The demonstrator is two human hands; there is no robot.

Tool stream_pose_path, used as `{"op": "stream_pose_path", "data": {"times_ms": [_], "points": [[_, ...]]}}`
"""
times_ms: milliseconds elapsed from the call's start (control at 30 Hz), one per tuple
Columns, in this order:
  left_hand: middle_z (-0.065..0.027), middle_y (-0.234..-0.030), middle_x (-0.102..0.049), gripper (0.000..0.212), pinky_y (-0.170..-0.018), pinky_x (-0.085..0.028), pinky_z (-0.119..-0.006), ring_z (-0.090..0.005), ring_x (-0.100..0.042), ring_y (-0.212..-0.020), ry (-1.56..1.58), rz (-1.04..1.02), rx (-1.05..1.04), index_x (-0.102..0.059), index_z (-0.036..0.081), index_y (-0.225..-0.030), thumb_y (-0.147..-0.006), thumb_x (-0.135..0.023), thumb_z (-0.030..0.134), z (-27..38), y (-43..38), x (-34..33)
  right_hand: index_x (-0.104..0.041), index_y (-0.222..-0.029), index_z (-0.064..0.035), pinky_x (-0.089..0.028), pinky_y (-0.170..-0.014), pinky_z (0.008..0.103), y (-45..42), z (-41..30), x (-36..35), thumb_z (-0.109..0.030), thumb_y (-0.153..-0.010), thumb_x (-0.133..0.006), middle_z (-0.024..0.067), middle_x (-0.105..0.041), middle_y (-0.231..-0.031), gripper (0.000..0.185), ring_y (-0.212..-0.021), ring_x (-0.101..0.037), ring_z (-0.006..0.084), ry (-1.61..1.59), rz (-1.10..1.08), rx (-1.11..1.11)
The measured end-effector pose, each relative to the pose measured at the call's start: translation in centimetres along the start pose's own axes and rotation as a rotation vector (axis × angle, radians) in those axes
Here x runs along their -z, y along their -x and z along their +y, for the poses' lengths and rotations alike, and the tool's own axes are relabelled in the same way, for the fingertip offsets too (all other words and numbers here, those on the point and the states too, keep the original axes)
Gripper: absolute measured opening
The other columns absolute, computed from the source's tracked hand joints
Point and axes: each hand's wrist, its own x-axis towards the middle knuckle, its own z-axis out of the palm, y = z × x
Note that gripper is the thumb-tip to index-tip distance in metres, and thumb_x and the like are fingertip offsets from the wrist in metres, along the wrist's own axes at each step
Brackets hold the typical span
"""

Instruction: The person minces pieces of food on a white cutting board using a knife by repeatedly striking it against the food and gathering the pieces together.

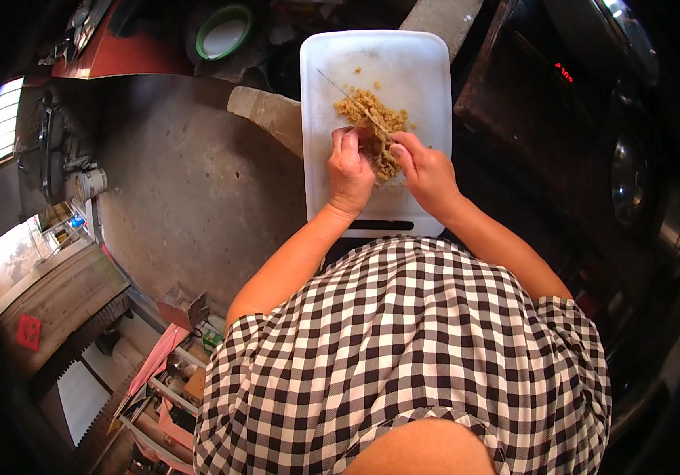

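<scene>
A white plastic cutting board [375,59] lies before me, with a slot at its near end. A heap of chopped yellow-brown food [384,113] spreads over its middle, with loose crumbs around it. My right hand [429,169] is closed around the handle end of a knife [363,108], whose thin blade points away to the upper left across the heap. At the heap's left edge, my left hand [351,169] has its fingers curled close to the blade; whether it grips any of the food is hidden.
A green-rimmed bowl [246,32] stands beyond the board on the left, near a red surface [138,50]. Pale slabs [268,113] reach out from the board's sides. On the right is a dark surface with a lit red display [564,72] and a shiny metal lid [630,178].
</scene>
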Motion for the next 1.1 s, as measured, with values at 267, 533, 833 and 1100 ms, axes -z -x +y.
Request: {"op": "stream_pose_path", "data": {"times_ms": [267,533,833,1100], "points": [[-0.0184,-0.11,-0.055,0.045,-0.087,-0.051,-0.043,-0.037,-0.059,-0.102,-0.316,0.003,-0.023,-0.059,0.0,-0.117,-0.074,-0.073,0.002,0.0,1.2,1.7,-0.064,-0.107,-0.014,-0.049,-0.061,0.0533,0.7,0.3,-0.3,-0.034,-0.102,-0.053,0.0177,-0.066,-0.072,0.023,-0.07,-0.065,0.0428,0.077,-0.045,0.033],[-0.0174,-0.104,-0.055,0.062,-0.081,-0.052,-0.043,-0.0379,-0.062,-0.092,-0.245,-0.041,0.075,-0.056,0.0,-0.124,-0.069,-0.083,0.008,-2.2,0.6,-0.1,-0.065,-0.108,-0.0131,-0.049,-0.063,0.0525,0.0,0.1,-0.1,-0.034,-0.102,-0.054,0.0176,-0.067,-0.074,0.024,-0.072,-0.065,0.0422,0.043,-0.094,0.006],[-0.0133,-0.094,-0.06,0.026,-0.065,-0.053,-0.035,-0.0272,-0.064,-0.073,-0.017,0.065,0.041,-0.059,0.0,-0.098,-0.075,-0.068,-0.008,-1.4,-0.4,-0.8,-0.064,-0.108,-0.0124,-0.049,-0.063,0.0514,0.3,0.0,0.4,-0.033,-0.102,-0.053,0.0174,-0.067,-0.074,0.023,-0.071,-0.065,0.0422,0.086,-0.02,-0.001],[-0.0158,-0.094,-0.059,0.024,-0.075,-0.052,-0.039,-0.0369,-0.061,-0.085,-0.134,0.004,-0.037,-0.063,-0.001,-0.095,-0.073,-0.059,-0.01,-0.7,-1.0,1.3,-0.064,-0.104,-0.0114,-0.05,-0.065,0.0509,0.3,-1.3,1.3,-0.034,-0.103,-0.052,0.0163,-0.068,-0.075,0.025,-0.073,-0.065,0.0416,0.031,-0.14,-0.099]]}}
